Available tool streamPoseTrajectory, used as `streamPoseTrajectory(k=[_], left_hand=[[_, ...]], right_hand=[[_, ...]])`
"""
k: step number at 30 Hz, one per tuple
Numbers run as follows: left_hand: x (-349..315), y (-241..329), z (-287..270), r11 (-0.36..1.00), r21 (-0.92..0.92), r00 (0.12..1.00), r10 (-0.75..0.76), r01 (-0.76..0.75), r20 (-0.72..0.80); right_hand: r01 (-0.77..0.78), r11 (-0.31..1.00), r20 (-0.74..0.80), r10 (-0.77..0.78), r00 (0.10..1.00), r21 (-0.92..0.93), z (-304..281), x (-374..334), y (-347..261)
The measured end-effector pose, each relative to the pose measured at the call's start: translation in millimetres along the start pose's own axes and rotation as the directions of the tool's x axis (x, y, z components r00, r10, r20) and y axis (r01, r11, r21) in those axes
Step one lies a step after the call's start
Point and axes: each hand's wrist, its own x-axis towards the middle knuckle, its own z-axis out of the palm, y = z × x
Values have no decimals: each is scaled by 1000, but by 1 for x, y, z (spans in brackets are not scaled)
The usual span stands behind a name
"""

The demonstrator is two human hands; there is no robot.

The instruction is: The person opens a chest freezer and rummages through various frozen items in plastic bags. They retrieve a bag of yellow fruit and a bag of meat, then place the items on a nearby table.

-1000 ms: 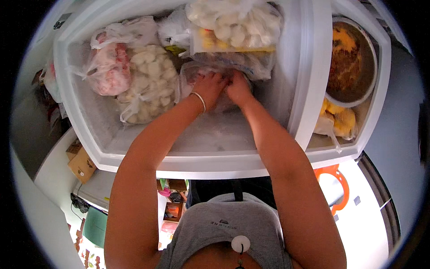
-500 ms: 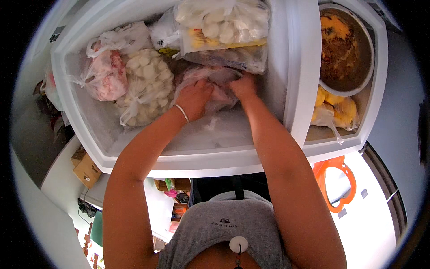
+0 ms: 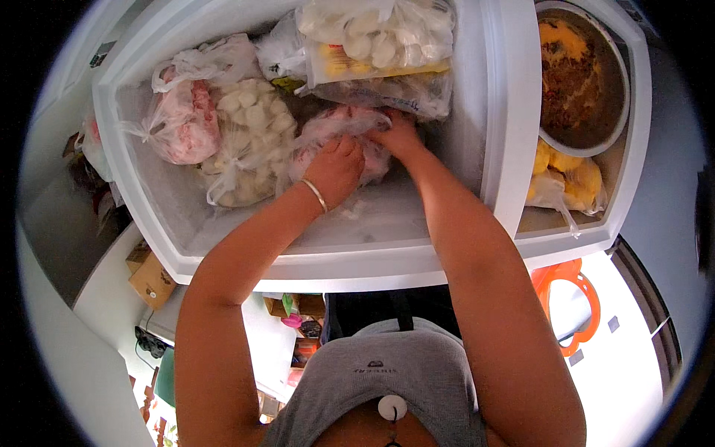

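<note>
Both of my hands reach into a chest freezer (image 3: 365,277) at a clear plastic bag of pinkish meat (image 3: 344,121). My left hand (image 3: 337,168) is on the bag's near side, fingers curled and closed on the plastic. On the far right side of the same bag, my right hand (image 3: 398,135) pinches its edge; part of its fingers is hidden in the plastic. Left of the bag lies a bag of pale, rounded pieces, perhaps dumplings (image 3: 257,127). Further left is a knotted bag of pink meat (image 3: 186,123).
Stacked bags of white pieces (image 3: 376,33) fill the freezer's far side. Past a white divider (image 3: 514,112) on the right sit a metal pot (image 3: 624,97) of brown food with orange fat and a bag of yellow pieces (image 3: 577,186). An orange ring-shaped object (image 3: 592,298) is outside, below.
My left hand has shifted slightly right and nearer me, its fingers more bunched. The meat bag looks fuller and rounder between my hands. The whole view has moved a little.
</note>
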Motion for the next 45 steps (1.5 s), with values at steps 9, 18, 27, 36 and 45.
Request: streamPoseTrajectory(k=[9,18,27,36,45], left_hand=[[21,-2,11,970,-144,975,-176,195,135],[14,-10,19,958,-214,982,-187,189,33],[-8,-13,12,921,-334,969,-237,199,-76],[-31,-25,-11,869,-330,928,-368,368,67],[-49,-34,31,834,-431,938,-324,346,126]], right_hand=[[-35,966,3,36,999,255,24,14,29],[-84,994,12,83,996,68,28,12,19],[-112,955,-86,140,986,274,36,20,19],[-195,952,-20,205,979,237,30,14,5],[-123,894,158,208,965,-430,-10,-4,21]])
